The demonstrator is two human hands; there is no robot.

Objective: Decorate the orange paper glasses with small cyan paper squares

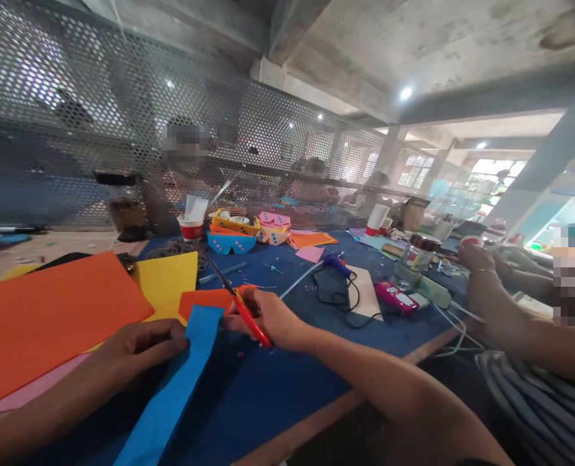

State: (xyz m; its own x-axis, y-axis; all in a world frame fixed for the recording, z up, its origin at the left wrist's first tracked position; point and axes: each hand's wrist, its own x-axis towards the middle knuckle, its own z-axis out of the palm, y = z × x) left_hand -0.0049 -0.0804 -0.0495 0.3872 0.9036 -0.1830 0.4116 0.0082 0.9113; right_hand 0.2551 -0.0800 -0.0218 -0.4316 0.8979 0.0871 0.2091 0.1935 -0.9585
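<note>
My left hand point(154, 346) pinches the left edge of a long blue paper strip point(183, 375), which runs down toward the bottom of the view. In my right hand point(272, 317) is a pair of scissors point(251, 318) with red handles, the dark blades pointing up and away. The right fingertips are close to the strip's upper end; whether they touch it I cannot tell. Just behind the strip lies a piece of orange paper point(207, 299). Large orange sheets point(59, 317) and a yellow sheet point(168, 278) lie to the left of my left hand.
Paper glasses point(232, 243) in several colours stand at the back beside a red-and-white paper cup point(191, 228). To the right are a blue glue gun point(336, 264) with its cord, a pink box point(397, 298) and a glass jar point(416, 262). Another person's arm point(491, 304) is at far right.
</note>
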